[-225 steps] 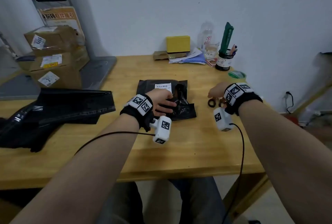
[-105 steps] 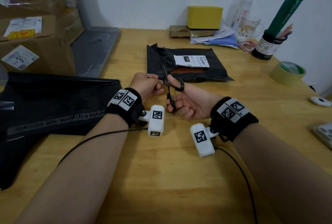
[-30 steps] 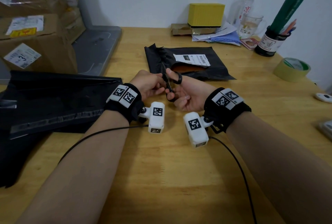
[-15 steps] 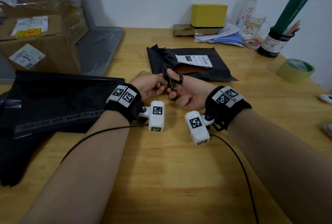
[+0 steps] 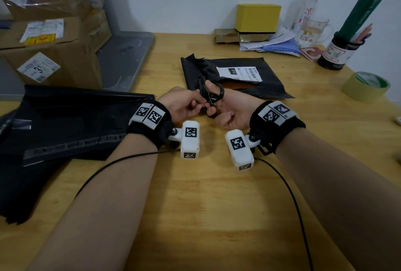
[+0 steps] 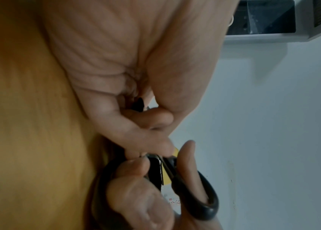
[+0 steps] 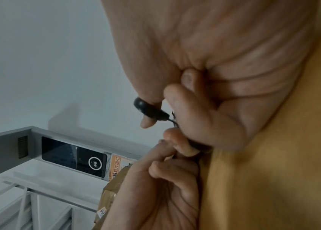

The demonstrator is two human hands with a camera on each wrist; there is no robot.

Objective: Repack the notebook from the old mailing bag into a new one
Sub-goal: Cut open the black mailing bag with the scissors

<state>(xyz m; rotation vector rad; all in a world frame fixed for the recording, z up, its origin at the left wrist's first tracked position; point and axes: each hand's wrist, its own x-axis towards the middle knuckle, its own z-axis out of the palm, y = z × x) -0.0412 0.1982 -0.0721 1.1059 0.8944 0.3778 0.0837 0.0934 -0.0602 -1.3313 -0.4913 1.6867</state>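
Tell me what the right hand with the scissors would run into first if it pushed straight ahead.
Most likely the old mailing bag lying just beyond the right hand; the scissors in its grip already point at the bag's torn left end. Depth is unclear, so the blades may already be touching it.

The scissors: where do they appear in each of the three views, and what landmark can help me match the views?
Head: scissors at centre, between the two hands, in front of the old bag.
Left wrist: bottom centre, black loop around the thumb of the right hand.
Right wrist: centre, loop on the thumb.
Shared landmark: the wooden table, also the white wall.
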